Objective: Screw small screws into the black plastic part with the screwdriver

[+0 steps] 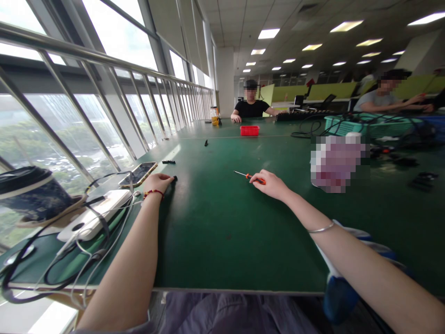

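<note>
At the left of the green table (pixel 208 222), my left hand (pixel 158 182) is closed, its fingertips pinching a small black part (pixel 175 178) whose kind is too small to make out. Another black piece (pixel 168 162) lies just beyond that hand, and a further small black piece (pixel 206 143) rests farther up the table. My right hand (pixel 273 184) is wrapped round the red and black handle of a screwdriver (pixel 240 173). Its metal shaft points left, toward the middle of the table, with the tip touching nothing I can see.
Left of my arm are a phone (pixel 139 174), a white power strip (pixel 99 215) with tangled cables and a lidded cup (pixel 33 195). A red box (pixel 249 131) stands ahead, a green basket (pixel 368 125) and a blurred pink package (pixel 337 164) to the right. A person (pixel 252 109) sits opposite.
</note>
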Motion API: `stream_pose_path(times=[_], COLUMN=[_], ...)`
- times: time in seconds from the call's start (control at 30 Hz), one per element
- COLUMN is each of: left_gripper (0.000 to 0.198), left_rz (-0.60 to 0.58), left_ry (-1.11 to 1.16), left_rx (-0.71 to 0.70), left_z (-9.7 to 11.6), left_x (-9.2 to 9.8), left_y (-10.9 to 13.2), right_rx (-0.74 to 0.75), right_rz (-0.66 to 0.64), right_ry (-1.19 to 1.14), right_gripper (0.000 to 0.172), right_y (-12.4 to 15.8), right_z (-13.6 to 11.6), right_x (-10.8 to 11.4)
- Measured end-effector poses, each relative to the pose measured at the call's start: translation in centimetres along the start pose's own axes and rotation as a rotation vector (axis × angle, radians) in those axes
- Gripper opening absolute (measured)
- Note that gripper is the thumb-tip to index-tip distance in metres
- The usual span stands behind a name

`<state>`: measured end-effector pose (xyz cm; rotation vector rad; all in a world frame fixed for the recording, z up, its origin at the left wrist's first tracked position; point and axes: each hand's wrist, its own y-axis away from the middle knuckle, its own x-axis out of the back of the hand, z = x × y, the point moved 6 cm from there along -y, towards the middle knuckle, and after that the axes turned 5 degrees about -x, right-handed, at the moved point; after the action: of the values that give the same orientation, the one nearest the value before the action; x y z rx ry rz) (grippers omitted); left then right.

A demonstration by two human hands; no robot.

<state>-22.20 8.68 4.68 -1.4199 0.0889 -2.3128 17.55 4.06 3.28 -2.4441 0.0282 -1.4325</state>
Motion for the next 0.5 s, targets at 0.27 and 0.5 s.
stream_pose_path(times=[0.27, 0.5], left_gripper=[0.036, 0.031], left_rz=[0.024, -0.030], left_ry=[-0.006, -0.025], left_rx=[0.002, -0.036], left_z=[0.7, 2.0], left_x=[0.2, -0.7], left_y=[0.5, 0.9], right_rx=[0.001, 0.020], right_rz=[-0.001, 0.047], right_ry=[0.009, -0.023], right_gripper=[0.020, 0.023], right_y=[0.1, 0.0], right_z=[-0.2, -0.1], right_x=[0.0, 0.2])
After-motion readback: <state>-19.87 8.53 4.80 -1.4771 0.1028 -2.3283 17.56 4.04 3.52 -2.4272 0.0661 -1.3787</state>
